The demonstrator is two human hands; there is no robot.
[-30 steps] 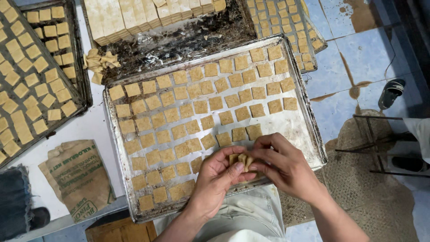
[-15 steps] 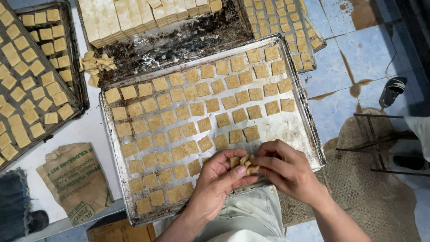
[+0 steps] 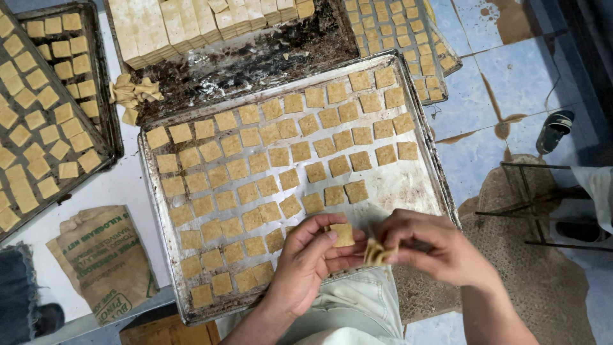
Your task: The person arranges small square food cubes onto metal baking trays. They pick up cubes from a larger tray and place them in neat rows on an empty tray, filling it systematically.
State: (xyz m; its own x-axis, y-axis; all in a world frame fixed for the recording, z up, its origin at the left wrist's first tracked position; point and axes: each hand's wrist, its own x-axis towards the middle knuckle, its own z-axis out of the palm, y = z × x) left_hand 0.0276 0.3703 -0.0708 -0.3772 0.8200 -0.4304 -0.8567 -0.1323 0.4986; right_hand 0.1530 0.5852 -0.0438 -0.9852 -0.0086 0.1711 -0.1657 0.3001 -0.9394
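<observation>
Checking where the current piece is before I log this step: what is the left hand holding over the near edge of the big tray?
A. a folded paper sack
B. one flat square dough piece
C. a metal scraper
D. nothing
B: the left hand pinches a single flat square dough piece in its fingertips above the tray, while the right hand holds a folded, crumpled piece.

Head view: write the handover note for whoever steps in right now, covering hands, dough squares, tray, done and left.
Left hand: holds one flat dough square at its fingertips, over the tray's near edge.
Right hand: pinches a small stack of squares beside it.
Metal tray: rows of squares cover its left and middle.
Done: most of the tray is laid out.
Left: the bare patch at the near right corner; uncut slabs lie on the dark tray behind.
</observation>
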